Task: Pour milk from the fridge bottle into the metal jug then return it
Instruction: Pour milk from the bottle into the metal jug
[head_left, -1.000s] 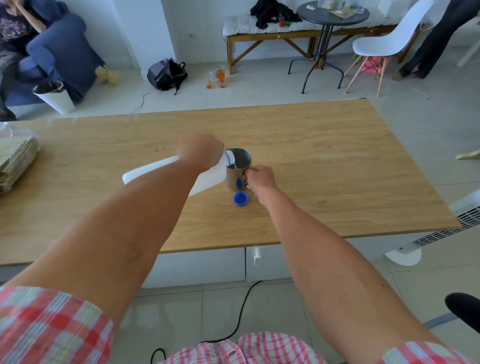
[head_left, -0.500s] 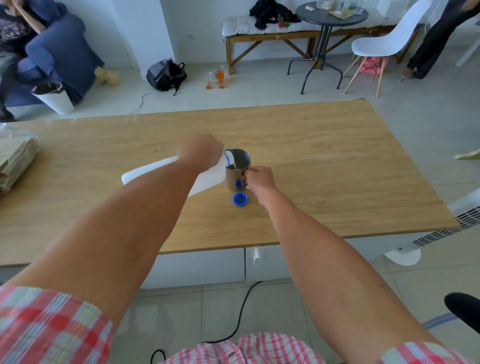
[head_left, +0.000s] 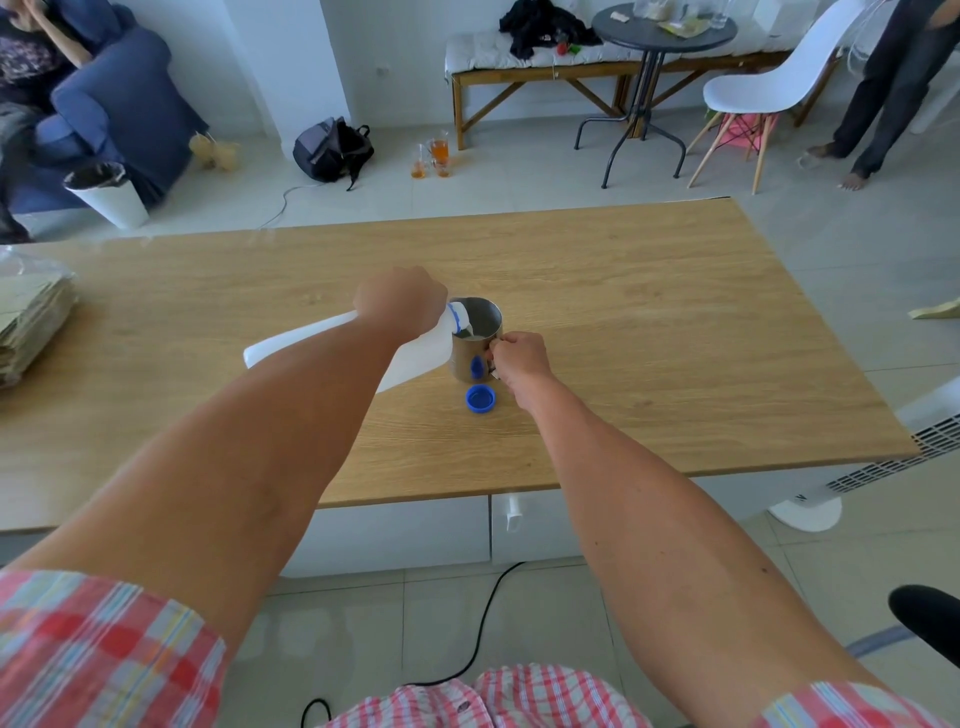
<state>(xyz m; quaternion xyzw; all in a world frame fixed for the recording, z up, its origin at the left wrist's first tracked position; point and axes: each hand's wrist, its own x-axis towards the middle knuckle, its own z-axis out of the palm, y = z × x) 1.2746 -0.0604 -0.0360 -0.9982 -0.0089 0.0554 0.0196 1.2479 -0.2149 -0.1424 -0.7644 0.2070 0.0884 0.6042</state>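
Around the metal jug (head_left: 475, 340), the tabletop (head_left: 649, 322) lies bare from 12 to 4 o'clock, while the blue cap (head_left: 480, 400) blocks 6 and the tilted bottle (head_left: 415, 353) blocks 9.

Wooden tabletop (head_left: 649, 312), stack of flattened paper (head_left: 31, 322) at its left edge. Beyond, on the tiled floor: blue armchair (head_left: 119, 104), white bin (head_left: 106, 195), black backpack (head_left: 332, 148), cushioned bench (head_left: 519, 62), round dark side table (head_left: 662, 31), white chair (head_left: 774, 83).

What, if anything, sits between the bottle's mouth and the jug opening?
Nothing visible. The bottle, tipped by the left hand, has its mouth over the metal jug; the right hand is at the jug's handle side.
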